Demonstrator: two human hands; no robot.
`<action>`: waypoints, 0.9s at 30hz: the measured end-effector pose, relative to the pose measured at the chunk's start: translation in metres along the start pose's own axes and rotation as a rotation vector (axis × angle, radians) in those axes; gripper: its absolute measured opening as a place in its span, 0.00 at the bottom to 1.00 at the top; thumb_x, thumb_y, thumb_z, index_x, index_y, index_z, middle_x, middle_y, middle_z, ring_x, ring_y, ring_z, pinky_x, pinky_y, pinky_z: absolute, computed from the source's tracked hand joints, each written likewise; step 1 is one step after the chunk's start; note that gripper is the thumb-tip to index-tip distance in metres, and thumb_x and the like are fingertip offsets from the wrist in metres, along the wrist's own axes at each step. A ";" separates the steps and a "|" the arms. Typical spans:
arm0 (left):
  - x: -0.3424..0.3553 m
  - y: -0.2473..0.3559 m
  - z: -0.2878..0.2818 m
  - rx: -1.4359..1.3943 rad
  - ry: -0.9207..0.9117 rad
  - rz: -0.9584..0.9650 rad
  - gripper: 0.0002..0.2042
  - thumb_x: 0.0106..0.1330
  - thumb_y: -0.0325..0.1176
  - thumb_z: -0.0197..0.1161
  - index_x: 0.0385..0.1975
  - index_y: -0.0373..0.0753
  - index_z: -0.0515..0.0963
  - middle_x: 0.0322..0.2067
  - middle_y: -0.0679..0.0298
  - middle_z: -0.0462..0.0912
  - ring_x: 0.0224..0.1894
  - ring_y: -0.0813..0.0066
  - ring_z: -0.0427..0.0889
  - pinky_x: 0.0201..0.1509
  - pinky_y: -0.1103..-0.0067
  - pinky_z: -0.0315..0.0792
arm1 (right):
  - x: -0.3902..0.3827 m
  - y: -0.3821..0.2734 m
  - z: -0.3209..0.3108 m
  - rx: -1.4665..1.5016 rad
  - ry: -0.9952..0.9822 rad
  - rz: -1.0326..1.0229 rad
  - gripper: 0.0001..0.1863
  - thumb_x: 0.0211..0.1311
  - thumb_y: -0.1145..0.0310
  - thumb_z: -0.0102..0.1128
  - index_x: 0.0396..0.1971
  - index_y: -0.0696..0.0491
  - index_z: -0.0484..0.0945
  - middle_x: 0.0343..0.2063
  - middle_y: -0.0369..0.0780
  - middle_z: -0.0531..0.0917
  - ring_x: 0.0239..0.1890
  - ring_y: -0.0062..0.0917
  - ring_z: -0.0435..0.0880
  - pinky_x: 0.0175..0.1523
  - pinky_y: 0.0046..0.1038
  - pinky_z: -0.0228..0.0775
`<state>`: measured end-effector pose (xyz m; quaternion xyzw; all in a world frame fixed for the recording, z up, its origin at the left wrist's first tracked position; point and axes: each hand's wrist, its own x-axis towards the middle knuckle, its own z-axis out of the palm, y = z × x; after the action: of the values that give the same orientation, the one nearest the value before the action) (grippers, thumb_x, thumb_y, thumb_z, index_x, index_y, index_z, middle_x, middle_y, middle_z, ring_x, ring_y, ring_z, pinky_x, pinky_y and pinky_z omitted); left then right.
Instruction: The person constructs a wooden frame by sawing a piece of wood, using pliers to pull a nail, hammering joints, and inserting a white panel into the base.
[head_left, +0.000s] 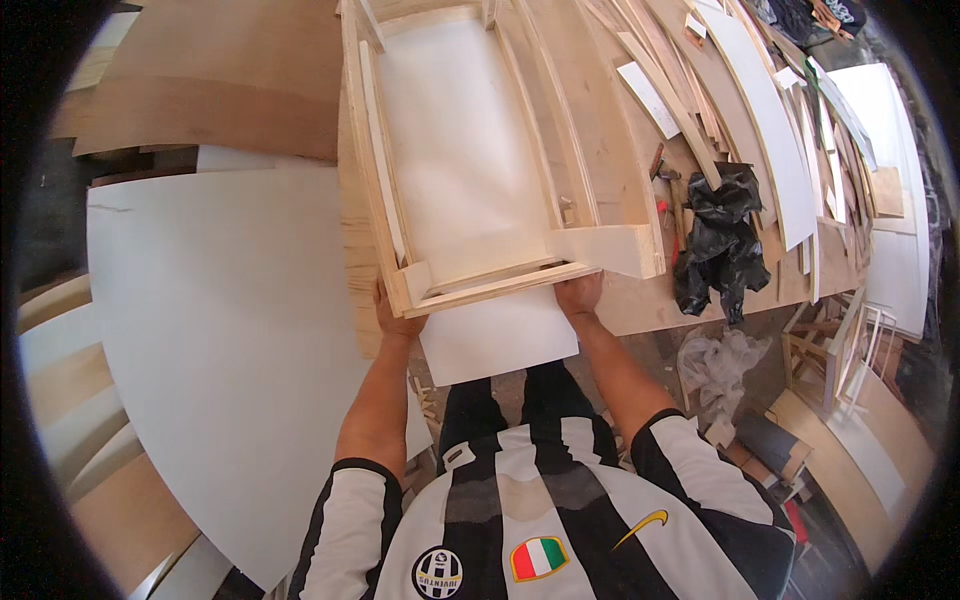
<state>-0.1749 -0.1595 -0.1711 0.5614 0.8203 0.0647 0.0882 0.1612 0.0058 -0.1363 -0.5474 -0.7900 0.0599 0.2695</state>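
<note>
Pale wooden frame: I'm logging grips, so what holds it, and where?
Both hands, left hand and right hand, grip the pale wooden frame at its near end corners.

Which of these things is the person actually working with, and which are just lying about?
In hand:
wooden frame
white panel sliding under it
left hand and right hand at the frame's near end

Lying about:
black plastic bag
large white board
loose wood strips

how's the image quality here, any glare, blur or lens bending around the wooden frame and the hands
Head view: bright, even daylight; the white panel inside the wooden frame is nearly washed out. Strong fisheye bending curves the frame's rails and the strips toward the black rim. Left hand and right hand look sharp, with only soft shadows beneath.
</note>
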 end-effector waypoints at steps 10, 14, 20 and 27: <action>0.002 0.001 0.004 0.173 -0.006 -0.013 0.54 0.59 0.82 0.47 0.80 0.49 0.54 0.81 0.64 0.51 0.83 0.67 0.47 0.82 0.61 0.42 | -0.013 0.012 0.020 0.225 -0.050 0.095 0.19 0.60 0.51 0.72 0.43 0.50 0.87 0.32 0.44 0.87 0.40 0.48 0.84 0.47 0.55 0.73; 0.008 0.010 -0.008 0.224 0.069 0.023 0.50 0.60 0.77 0.55 0.79 0.52 0.59 0.80 0.57 0.52 0.83 0.61 0.46 0.83 0.58 0.43 | -0.014 0.015 0.019 0.174 -0.131 0.097 0.18 0.59 0.54 0.71 0.45 0.49 0.87 0.35 0.43 0.86 0.43 0.46 0.83 0.49 0.52 0.72; 0.016 0.022 -0.038 -0.214 0.167 0.188 0.37 0.60 0.61 0.73 0.65 0.47 0.78 0.77 0.41 0.54 0.81 0.42 0.49 0.80 0.50 0.50 | -0.008 0.013 0.013 0.136 -0.204 0.104 0.18 0.59 0.57 0.69 0.47 0.47 0.86 0.40 0.40 0.84 0.46 0.43 0.81 0.52 0.49 0.70; 0.013 0.020 -0.051 -0.057 0.051 0.141 0.38 0.64 0.67 0.64 0.68 0.47 0.74 0.76 0.42 0.57 0.79 0.40 0.54 0.78 0.48 0.51 | 0.000 0.006 -0.004 0.082 -0.252 0.122 0.19 0.58 0.61 0.68 0.50 0.45 0.86 0.45 0.37 0.82 0.51 0.39 0.78 0.56 0.45 0.69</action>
<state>-0.1727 -0.1408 -0.1183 0.6134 0.7784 0.1085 0.0784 0.1684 0.0070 -0.1354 -0.5713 -0.7796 0.1767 0.1859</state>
